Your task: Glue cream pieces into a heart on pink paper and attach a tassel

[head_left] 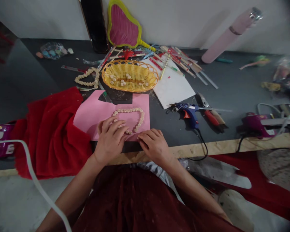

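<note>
A pink sheet of paper [141, 103] with a notch cut from its top lies at the table's front. On it is a curved outline of small cream pieces [141, 117], with a gap at its lower side. My left hand [112, 137] rests over the outline's left part, fingers spread and partly covering it. My right hand [156, 145] is at the sheet's lower right corner, fingers curled together; whatever they may pinch is hidden. A yellow wicker basket [130, 75] holding a few cream pieces stands behind the sheet. A finished-looking cream heart outline [87, 79] lies left of the basket.
Right of the paper lie a blue glue gun [189, 111] and red-handled pliers [211, 114]. Red cloth [55, 132] covers the left front. Behind are a white board [176, 87], scattered sticks [181, 61], a phone [94, 25], a heart-shaped hand fan [124, 24] and a pink bottle [222, 42].
</note>
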The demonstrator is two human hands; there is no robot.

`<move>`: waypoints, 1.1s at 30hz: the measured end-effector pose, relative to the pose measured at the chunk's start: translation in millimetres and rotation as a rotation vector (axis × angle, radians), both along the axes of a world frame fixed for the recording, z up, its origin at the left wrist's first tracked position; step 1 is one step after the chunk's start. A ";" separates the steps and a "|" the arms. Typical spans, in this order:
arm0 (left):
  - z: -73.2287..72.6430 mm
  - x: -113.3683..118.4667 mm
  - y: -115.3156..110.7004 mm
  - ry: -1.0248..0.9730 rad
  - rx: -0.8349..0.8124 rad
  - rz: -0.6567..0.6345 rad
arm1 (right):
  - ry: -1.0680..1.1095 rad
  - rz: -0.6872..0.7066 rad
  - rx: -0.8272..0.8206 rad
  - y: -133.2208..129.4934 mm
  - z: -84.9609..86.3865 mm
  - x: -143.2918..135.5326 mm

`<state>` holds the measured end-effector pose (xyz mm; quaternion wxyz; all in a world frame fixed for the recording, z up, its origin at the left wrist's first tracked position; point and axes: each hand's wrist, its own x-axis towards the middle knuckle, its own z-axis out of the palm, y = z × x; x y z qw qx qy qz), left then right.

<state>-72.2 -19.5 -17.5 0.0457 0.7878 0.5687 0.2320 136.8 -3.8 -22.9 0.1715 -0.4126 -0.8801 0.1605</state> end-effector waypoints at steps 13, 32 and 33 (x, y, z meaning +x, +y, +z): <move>2.9 0.5 4.1 0.070 -0.017 -0.019 | -0.014 0.009 0.008 0.4 2.2 -0.4; 0.0 11.7 3.8 0.016 -0.050 0.022 | 0.001 -0.018 -0.007 1.1 1.1 -1.7; -0.1 12.7 4.1 0.020 -0.049 0.024 | 0.002 -0.017 -0.003 1.2 1.0 -1.7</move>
